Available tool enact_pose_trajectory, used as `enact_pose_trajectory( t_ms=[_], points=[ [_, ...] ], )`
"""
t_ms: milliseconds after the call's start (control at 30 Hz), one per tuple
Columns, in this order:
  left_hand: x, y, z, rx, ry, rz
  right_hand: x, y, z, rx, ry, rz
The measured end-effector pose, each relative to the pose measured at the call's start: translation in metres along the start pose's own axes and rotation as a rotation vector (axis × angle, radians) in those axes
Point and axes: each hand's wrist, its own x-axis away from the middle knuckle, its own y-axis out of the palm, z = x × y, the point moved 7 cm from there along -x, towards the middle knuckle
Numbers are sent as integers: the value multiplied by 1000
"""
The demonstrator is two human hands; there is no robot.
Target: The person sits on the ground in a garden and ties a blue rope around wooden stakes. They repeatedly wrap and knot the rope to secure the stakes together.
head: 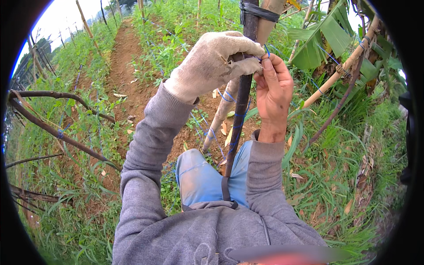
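Just in front of me a dark wooden pole [240, 109] rises beside a thicker pale pole [221, 114], bound together near the top by a black strap [260, 12]. My left hand [220, 61], in a worn off-white knit glove, reaches across the dark pole with its torn fingertips pinched together. My bare right hand [274, 78] meets it on the pole's right side, thumb and forefinger closed on blue twine [267, 51]. A short loop of the twine stands up between the fingertips of both hands. More blue twine winds down the dark pole.
Blue lines stretch over rows of green plants [162, 53] beside a dirt path [127, 49]. Bare branches [63, 139] lean at the left. To the right are a slanted bamboo pole [338, 73] tied with twine, a broad banana leaf [334, 33] and grass.
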Motion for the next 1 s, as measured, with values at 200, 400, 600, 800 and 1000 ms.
enact_pose_trajectory(
  t_ms=[200,400,600,800,1000],
  points=[
    [-3,-3,1,-122,92,-37,-1,-8,2,55,38,78],
    [2,-29,-14,-227,53,197,-1,-25,-3,352,12,240],
    [6,-22,-32,-226,-87,350,-8,-32,6,429,14,206],
    [0,19,-16,190,104,-4,-16,-39,19,343,39,136],
    [-3,14,-25,210,37,117,-26,-36,7,340,-71,27]
  ],
)
